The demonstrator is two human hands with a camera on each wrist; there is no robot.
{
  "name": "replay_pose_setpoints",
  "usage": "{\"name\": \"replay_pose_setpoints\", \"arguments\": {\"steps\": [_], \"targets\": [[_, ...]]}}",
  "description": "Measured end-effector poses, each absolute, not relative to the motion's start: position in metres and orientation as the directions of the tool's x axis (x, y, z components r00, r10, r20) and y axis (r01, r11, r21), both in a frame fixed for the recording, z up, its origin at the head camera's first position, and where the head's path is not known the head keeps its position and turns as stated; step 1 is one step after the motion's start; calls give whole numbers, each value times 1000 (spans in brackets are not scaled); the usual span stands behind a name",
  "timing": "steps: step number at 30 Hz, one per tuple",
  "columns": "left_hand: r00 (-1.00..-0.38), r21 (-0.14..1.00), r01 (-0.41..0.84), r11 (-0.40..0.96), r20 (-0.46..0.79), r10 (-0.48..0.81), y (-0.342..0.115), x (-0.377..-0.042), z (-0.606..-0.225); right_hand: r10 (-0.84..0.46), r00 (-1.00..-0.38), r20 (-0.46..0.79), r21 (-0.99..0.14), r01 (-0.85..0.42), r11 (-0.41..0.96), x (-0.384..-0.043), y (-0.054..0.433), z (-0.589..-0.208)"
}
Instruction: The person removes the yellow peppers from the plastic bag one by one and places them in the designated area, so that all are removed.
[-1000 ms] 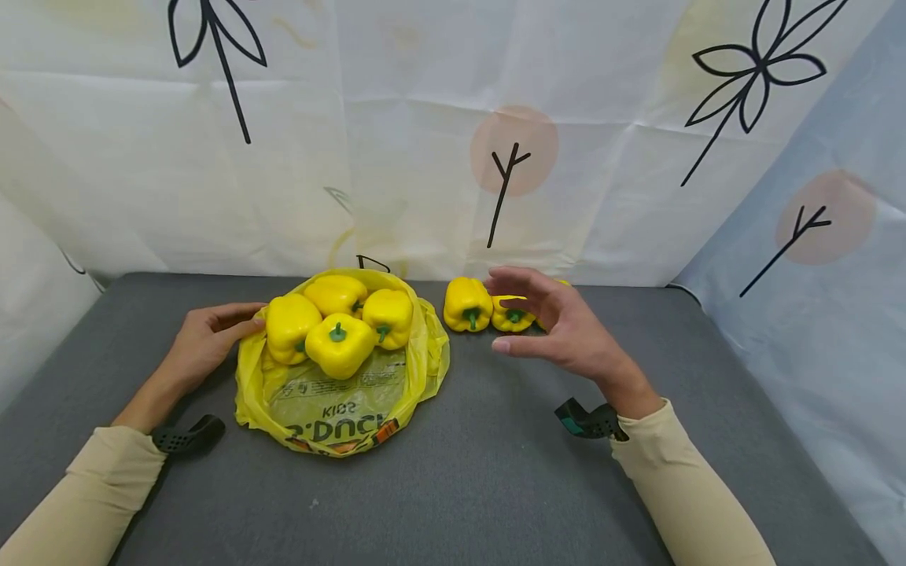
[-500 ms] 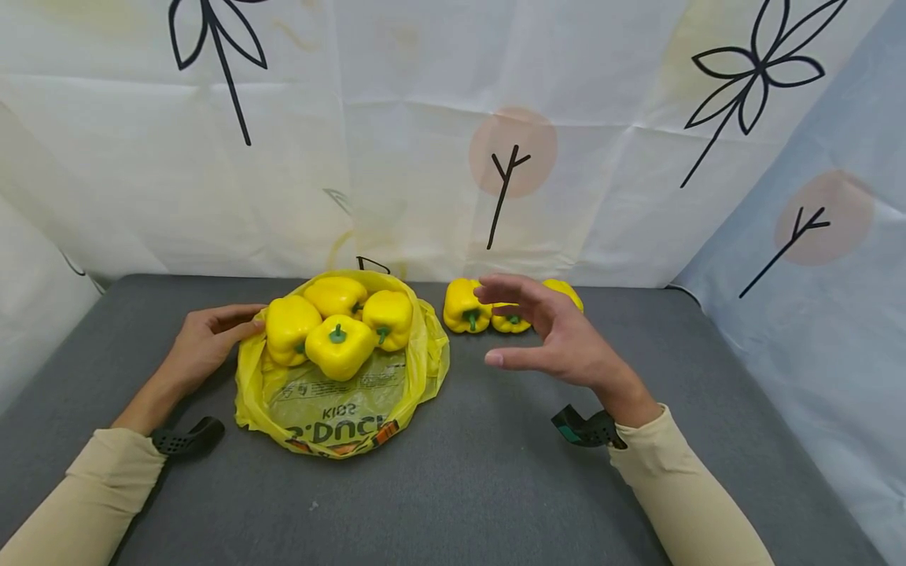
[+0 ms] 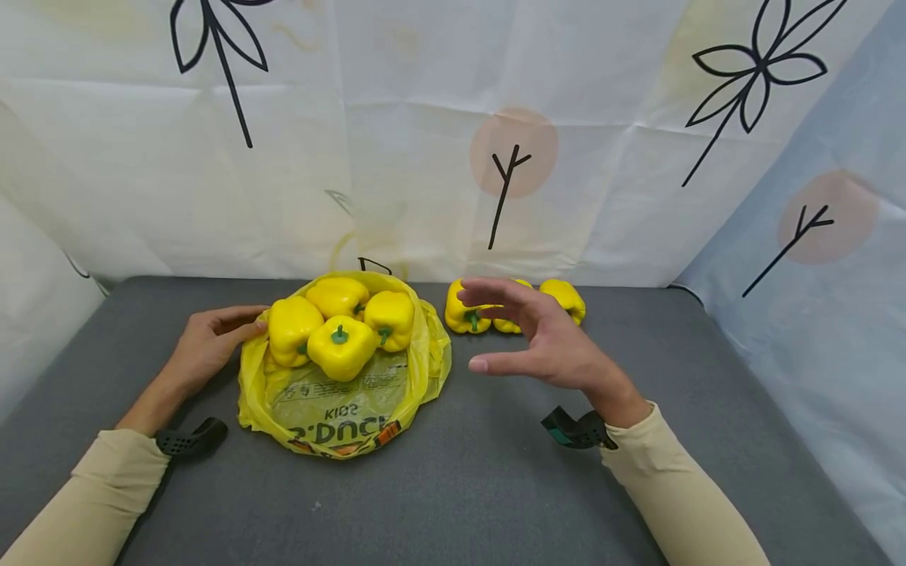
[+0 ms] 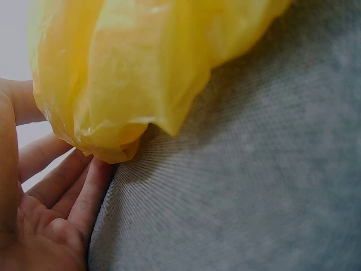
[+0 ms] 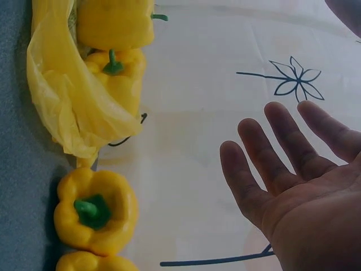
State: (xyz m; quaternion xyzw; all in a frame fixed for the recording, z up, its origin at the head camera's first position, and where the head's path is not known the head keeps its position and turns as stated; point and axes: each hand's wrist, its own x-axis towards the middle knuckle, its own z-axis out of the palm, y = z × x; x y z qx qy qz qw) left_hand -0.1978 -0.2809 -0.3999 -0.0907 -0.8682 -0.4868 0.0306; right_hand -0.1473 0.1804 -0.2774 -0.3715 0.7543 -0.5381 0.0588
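Note:
A yellow plastic bag [image 3: 418,393] stands with its mouth wide and its rim folded back, with several yellow bell peppers [image 3: 343,347] inside. My left hand [image 3: 208,342] holds the bag's left side, thumb at the rim. In the left wrist view, the bag's crumpled side [image 4: 130,73] lies between thumb and fingers, and the fingertips are hidden behind it. My right hand [image 3: 548,334] hovers over the table right of the bag, fingers spread and holding nothing. Behind it, three yellow bell peppers stand in a row, the left one [image 3: 460,314] and middle one partly covered, the right one [image 3: 564,299] in sight.
The grey table [image 3: 453,503] reaches back to a white patterned curtain [image 3: 396,157]. A bluish curtain [image 3: 814,314] borders the right side. In the right wrist view, a loose pepper [image 5: 96,212] stands close beside the bag.
My right hand has drifted left and slightly nearer me, away from the right pepper, which now shows fully. The left hand and the bag stay in place.

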Motion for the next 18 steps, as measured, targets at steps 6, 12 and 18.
{"name": "replay_pose_setpoints", "arguments": {"steps": [6,12,18], "targets": [[-981,840,189,508,145,125,-280,-198,-400,-641,-690,336,-846,-520,117,-151,167,-273],[-980,844,194,500,150,128,-280,-198,-399,-651,-673,349,-852,-517,77,-156,150,-272],[-979,848,201,491,157,130,-280,-198,-400,-672,-639,373,-853,-522,22,-163,129,-270]]}}
